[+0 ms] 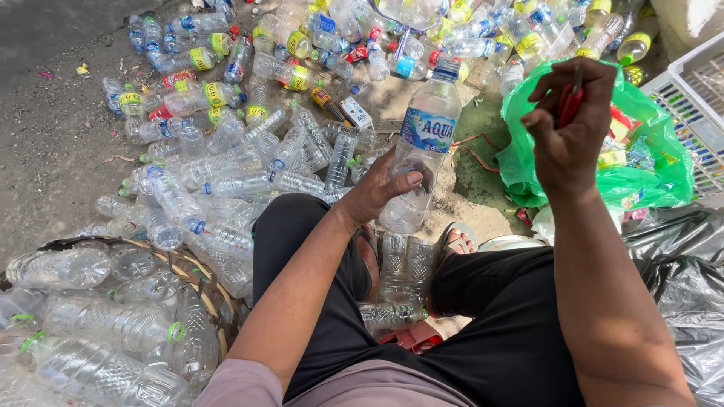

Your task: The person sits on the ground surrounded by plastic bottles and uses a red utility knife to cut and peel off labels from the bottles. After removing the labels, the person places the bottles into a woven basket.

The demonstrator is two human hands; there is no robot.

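Plastic bottle (419, 154) in left hand (383, 188); bottle heap (226, 151), green bag (603, 158) around.

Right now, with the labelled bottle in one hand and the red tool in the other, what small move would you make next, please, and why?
Probably bring the right hand and its red tool down to the bottle: its blue label is on and the left hand steadies it.

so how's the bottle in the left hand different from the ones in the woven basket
The held bottle stands upright, gripped by the left hand; the basket bottles lie heaped on their sides. The held one has a blue label and cap; the basket ones look bare and capless. All are clear plastic.
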